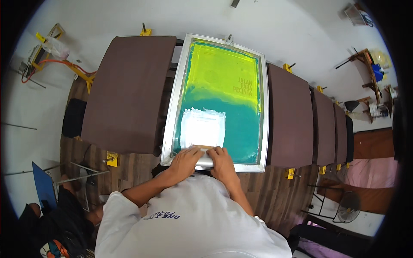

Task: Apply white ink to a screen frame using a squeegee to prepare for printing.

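Note:
A screen printing frame with a silver metal border lies in front of me, its mesh yellow-green at the far half and teal at the near half. White ink covers a squarish patch at the near left of the mesh. At the frame's near edge, my left hand and my right hand are both closed around a squeegee with a silver handle. The squeegee sits at the near end of the white patch. Its blade edge is mostly hidden from view.
Brown flat boards stand in a row, one on the left and several on the right. Yellow brackets stick out near them. A person in dark clothing sits at the lower left. A fan stands at the lower right.

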`<state>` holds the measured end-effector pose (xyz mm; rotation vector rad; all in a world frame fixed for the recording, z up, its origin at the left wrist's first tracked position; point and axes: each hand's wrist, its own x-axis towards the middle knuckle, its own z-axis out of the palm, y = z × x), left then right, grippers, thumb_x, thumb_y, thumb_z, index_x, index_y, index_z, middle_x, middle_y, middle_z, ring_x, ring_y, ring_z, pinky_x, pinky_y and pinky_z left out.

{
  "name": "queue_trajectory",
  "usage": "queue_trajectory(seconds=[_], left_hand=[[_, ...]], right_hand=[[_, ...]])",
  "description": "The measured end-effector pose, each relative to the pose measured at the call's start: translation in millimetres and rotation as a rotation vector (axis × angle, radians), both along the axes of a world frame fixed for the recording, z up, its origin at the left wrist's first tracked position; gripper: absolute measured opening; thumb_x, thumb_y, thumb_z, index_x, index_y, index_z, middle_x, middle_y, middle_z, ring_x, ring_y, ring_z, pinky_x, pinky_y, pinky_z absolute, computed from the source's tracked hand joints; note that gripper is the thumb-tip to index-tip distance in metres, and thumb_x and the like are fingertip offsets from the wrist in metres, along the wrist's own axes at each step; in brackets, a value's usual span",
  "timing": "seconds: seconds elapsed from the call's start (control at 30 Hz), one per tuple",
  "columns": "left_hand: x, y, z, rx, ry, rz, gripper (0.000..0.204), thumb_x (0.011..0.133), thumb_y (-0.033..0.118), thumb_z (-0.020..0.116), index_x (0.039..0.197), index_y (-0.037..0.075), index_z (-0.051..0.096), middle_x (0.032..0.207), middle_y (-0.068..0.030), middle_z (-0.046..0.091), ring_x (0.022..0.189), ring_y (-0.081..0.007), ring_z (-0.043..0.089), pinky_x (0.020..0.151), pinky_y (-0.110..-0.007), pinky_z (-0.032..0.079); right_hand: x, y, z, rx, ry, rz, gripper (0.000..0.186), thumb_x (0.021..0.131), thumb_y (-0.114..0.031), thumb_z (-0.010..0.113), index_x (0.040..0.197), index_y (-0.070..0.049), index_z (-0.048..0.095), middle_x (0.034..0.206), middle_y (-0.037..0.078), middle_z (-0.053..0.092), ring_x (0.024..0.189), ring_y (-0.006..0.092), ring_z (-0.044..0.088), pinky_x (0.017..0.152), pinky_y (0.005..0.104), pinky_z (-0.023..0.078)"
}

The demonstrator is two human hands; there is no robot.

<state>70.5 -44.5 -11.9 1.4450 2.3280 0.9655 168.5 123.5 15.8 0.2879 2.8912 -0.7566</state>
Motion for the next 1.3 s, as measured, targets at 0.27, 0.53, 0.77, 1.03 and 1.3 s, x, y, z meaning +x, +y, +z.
queue_trajectory(seconds=[0.27, 0.53, 0.77, 1.03, 1.3], left_hand=[[-73, 40, 14, -0.083, -0.101, 0.113, 0.024, 0.075, -0.005, 0.06, 0.095, 0.004, 0.068, 0.093, -0.018, 0.07, 0.088, -0.04, 0.068, 0.079, -0.049, 0.053], [-27, 11, -7, -0.084, -0.042, 0.032, 0.049, 0.071, -0.012, 0.059, 0.118, 0.002, 0.061, 0.125, -0.0177, 0.06, 0.105, -0.0403, 0.062, 0.089, -0.048, 0.051], [-21, 3, 30, -0.113, -0.197, 0.017, 0.043, 0.073, -0.01, 0.057, 0.114, 0.002, 0.066, 0.102, -0.0211, 0.069, 0.096, -0.0411, 0.066, 0.084, -0.048, 0.052], [-66, 40, 2, 0.014, -0.105, 0.091, 0.046, 0.069, -0.013, 0.061, 0.113, 0.0, 0.063, 0.114, -0.0209, 0.066, 0.101, -0.0415, 0.064, 0.088, -0.048, 0.052], [-1, -5, 24, -0.132, -0.085, -0.015, 0.044, 0.068, -0.011, 0.061, 0.111, 0.001, 0.062, 0.107, -0.0194, 0.064, 0.099, -0.0401, 0.062, 0.091, -0.048, 0.047]], right_hand=[[-78, 36, 4, 0.076, 0.061, 0.045, 0.04, 0.065, 0.004, 0.066, 0.103, -0.009, 0.067, 0.099, 0.015, 0.065, 0.092, 0.0382, 0.062, 0.078, 0.0473, 0.054], [-29, 7, -9, 0.067, 0.083, 0.033, 0.055, 0.059, 0.005, 0.072, 0.112, -0.007, 0.06, 0.112, 0.014, 0.058, 0.101, 0.0375, 0.056, 0.084, 0.0461, 0.051], [-17, 0, 16, 0.061, -0.043, 0.05, 0.049, 0.064, 0.001, 0.069, 0.111, -0.012, 0.066, 0.103, 0.007, 0.064, 0.097, 0.0319, 0.062, 0.081, 0.0445, 0.053], [-71, 33, -23, 0.133, 0.156, -0.017, 0.037, 0.068, 0.002, 0.069, 0.104, -0.009, 0.065, 0.103, 0.011, 0.062, 0.1, 0.0338, 0.06, 0.076, 0.0453, 0.054], [5, -13, -14, 0.065, 0.128, 0.01, 0.044, 0.066, 0.001, 0.07, 0.108, -0.007, 0.061, 0.11, 0.013, 0.058, 0.104, 0.0343, 0.057, 0.075, 0.0459, 0.053]])
